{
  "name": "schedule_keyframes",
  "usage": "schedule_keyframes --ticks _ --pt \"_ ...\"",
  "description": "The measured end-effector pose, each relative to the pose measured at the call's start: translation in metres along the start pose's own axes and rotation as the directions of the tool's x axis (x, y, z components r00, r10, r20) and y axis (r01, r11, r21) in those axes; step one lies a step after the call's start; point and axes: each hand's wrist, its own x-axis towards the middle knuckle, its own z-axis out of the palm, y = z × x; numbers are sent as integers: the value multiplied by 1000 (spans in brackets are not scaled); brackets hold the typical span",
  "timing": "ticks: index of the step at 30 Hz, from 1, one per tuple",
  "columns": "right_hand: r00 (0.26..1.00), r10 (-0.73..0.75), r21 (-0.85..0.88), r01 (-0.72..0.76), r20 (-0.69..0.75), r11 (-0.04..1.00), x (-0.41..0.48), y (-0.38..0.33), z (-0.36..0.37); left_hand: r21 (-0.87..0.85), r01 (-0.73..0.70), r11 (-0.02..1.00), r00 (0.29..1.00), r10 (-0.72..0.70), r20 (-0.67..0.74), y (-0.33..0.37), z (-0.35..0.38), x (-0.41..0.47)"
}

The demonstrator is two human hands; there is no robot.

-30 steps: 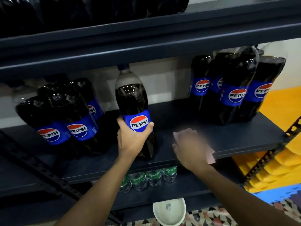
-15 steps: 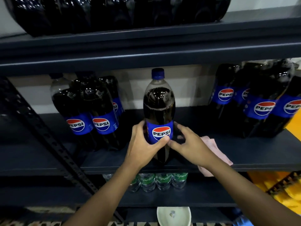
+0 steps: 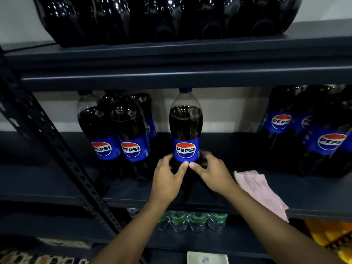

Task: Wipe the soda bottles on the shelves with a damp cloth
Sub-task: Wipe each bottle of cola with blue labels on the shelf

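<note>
A single large Pepsi bottle (image 3: 185, 128) stands upright at the middle of the dark middle shelf (image 3: 57, 187). My left hand (image 3: 167, 178) and my right hand (image 3: 211, 172) both grip its lower body just under the blue label, thumbs nearly touching in front. A pink cloth (image 3: 261, 189) lies on the shelf just right of my right wrist, its corner hanging over the front edge; neither hand touches it. A group of Pepsi bottles (image 3: 118, 134) stands to the left, and a wrapped pack of Pepsi bottles (image 3: 314, 130) to the right.
A wrapped pack of dark bottles (image 3: 167, 18) fills the top shelf. Small Sprite bottles (image 3: 190, 221) stand on the lower shelf. A perforated diagonal brace (image 3: 57, 149) crosses the left side. Yellow packages (image 3: 331, 237) sit at the lower right, a white item (image 3: 207, 258) at the bottom.
My right hand left the pink cloth on the shelf and joined my left hand on the single bottle. The bottle went from tilted to upright, and both hands slid below its label.
</note>
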Motion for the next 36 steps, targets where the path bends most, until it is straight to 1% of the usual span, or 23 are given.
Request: schedule_keyframes --ticks 5,9,11,16,20,25,30,36 --pt "999 2 -19 -1 42 1000 39 -7 13 90 79 993 997 -76 -34 5 4 24" --pt "996 -3 -114 12 86 993 68 -16 26 80 185 979 983 -186 -7 13 2 39" --pt "994 13 -142 3 110 990 79 -21 31 93 189 978 981 -192 22 12 2 45" --pt "987 96 -144 -77 127 987 92 -27 41 95 210 973 973 -217 76 8 -5 54" --pt "981 138 -121 -121 139 985 96 -33 43 52 236 970 967 -240 89 7 -6 56" --pt "970 179 -72 -169 164 983 97 -39 44 31 227 973 969 -229 97 6 -5 59" --pt "961 197 -31 -194 195 980 102 -42 47 52 217 975 969 -221 111 3 -6 62" --pt "960 187 -11 -189 207 982 103 -43 45 67 206 976 969 -213 127 0 -6 65"
